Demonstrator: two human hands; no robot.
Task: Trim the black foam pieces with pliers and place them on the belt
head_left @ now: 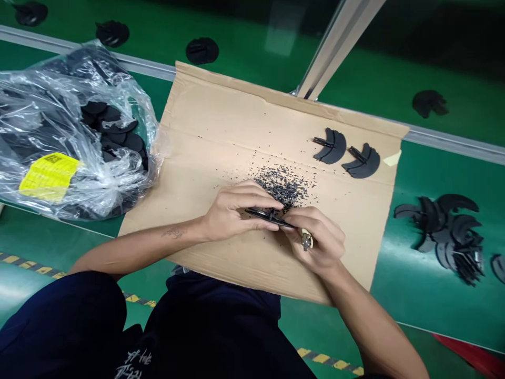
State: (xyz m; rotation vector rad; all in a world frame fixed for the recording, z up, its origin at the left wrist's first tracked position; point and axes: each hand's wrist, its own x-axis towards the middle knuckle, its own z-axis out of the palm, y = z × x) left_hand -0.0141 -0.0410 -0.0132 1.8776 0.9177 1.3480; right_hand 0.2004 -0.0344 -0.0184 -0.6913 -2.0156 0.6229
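Observation:
My left hand (232, 210) grips a thin black plastic part (262, 213) edge-on, just above a sheet of brown cardboard (221, 126). My right hand (319, 239) is closed around a small tool with a pale handle (306, 240), its tip resting against the same black part. Directly behind my fingers lies a heap of fine black shavings (284, 184). Two finished crescent-shaped black parts (347, 153) lie side by side at the far right of the cardboard.
A clear plastic bag (59, 137) full of black parts, with a yellow label (49, 176), sits at the left. A loose pile of black crescent parts (445, 231) lies on the green table at the right. A metal rail (453, 142) and an upright (335, 47) run behind, with several black parts beyond them.

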